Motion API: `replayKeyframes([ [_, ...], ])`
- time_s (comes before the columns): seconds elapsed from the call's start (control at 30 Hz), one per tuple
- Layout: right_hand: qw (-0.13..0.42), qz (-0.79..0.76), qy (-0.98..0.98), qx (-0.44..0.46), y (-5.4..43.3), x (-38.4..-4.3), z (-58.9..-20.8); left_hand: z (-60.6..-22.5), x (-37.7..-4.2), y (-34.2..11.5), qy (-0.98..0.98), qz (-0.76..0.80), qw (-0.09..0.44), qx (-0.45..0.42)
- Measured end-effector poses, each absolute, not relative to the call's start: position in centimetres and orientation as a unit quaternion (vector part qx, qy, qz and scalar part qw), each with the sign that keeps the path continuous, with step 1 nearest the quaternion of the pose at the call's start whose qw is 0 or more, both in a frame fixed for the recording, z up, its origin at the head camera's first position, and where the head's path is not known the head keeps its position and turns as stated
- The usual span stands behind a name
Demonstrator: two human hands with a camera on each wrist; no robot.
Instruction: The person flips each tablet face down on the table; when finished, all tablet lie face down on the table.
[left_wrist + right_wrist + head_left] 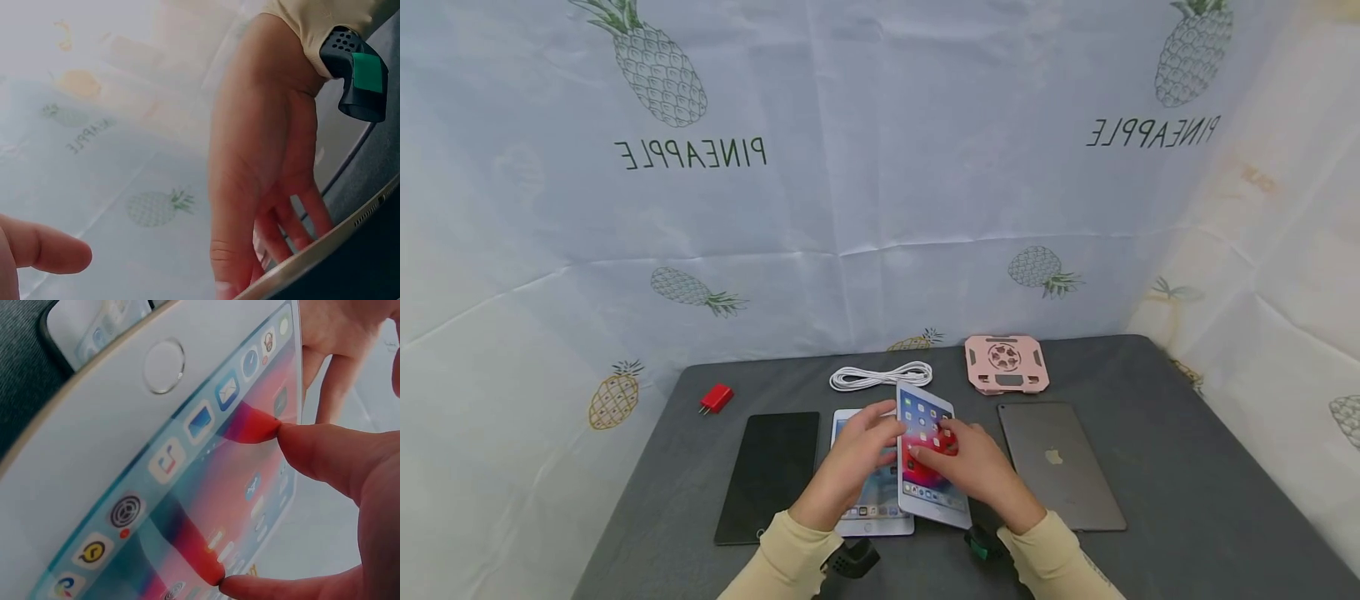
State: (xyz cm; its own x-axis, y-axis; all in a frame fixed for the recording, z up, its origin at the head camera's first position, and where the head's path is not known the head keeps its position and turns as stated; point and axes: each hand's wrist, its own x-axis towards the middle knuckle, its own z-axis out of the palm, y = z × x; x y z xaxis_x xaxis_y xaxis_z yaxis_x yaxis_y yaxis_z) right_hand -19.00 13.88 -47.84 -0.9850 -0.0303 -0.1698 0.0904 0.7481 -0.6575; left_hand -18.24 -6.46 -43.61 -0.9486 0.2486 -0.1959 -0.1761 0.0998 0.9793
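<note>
A white tablet (913, 417) with a lit home screen stands raised at a tilt, partly covering another white tablet (874, 527) beneath it. My right hand (976, 465) touches its screen with thumb and a finger spread apart; in the right wrist view both fingertips (294, 434) meet their reflections in the glass. Beside the tablet's left edge is my left hand (850, 454), fingers extended. Its thumb (50, 249) sticks out straight in the left wrist view, apart from the tablet. Whether other left fingers reach behind the tablet is hidden.
To the left lie a black tablet (775, 467) and a red charger plug (717, 398). Behind are a coiled white cable (880, 377) and a pink stand (1006, 365). A grey tablet (1060, 467) lies face down at the right. Pineapple-print cloth (880, 167) hangs behind the table.
</note>
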Motion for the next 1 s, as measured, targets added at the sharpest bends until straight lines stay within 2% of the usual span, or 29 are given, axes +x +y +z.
replayKeyframes([
  [1.0,0.114,-0.467,0.877,-0.01,13.3,-19.4,-48.5,-42.4,-17.6,-6.6,0.709,0.693,0.118,0.047],
])
